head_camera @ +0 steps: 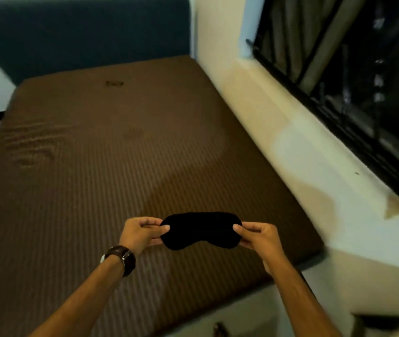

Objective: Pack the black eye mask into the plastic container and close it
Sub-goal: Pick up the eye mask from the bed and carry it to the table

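The black eye mask (pixel 200 230) is held flat and stretched out above the near part of the bed, between both hands. My left hand (pixel 139 233) pinches its left end with thumb on top; a brown-strapped watch sits on that wrist. My right hand (pixel 256 235) pinches its right end the same way. No plastic container is in view.
A brown striped mattress (pixel 111 152) fills the middle, with a dark blue headboard (pixel 81 37) at the far end. A cream wall and ledge (pixel 298 152) run along the right, under a dark window (pixel 363 88). The bed's foot edge is just below my arms.
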